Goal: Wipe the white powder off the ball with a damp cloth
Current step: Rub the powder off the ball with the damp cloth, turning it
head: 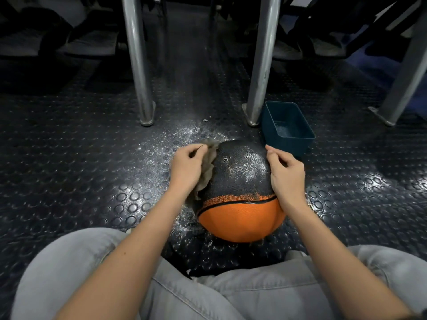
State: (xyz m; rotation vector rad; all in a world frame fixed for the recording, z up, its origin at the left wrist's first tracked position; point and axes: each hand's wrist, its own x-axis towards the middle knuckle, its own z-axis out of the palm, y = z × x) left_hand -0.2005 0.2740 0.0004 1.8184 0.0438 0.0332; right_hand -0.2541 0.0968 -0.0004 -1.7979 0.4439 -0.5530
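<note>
**Mid-wipe: cloth on the ball's left flank, powder left on the crown**

You sit on the studded floor (80,139) with the basketball (240,211) resting on it between your knees. Your left grip (187,169) has its fingers curled around a bunched grey cloth (209,162), pinching it and pressing it against the upper left side of the ball. Your right grip (286,174) leans on the ball's right flank with fingers loosely curled. It clasps nothing that shows and seems only to steady the ball.

The step in hand looks like the wiping itself, partway done. The orange lower half reads clean, but white powder (251,172) clings to the dark textured panel near your right grip and in flecks across the top.

The next move likely calls for drawing the cloth up and over the crown toward that dusted patch while the right grip keeps the ball from rolling. Or you could turn the ball so the patch comes under the cloth. The pebbled texture will probably hold powder in its grooves, so firm pressure should help.

A blue bin (291,145) with a little water stands just beyond the ball on your right, handy for re-wetting. Spilled powder (196,132) on the floor around the ball could soil it again if it rolls.
</note>
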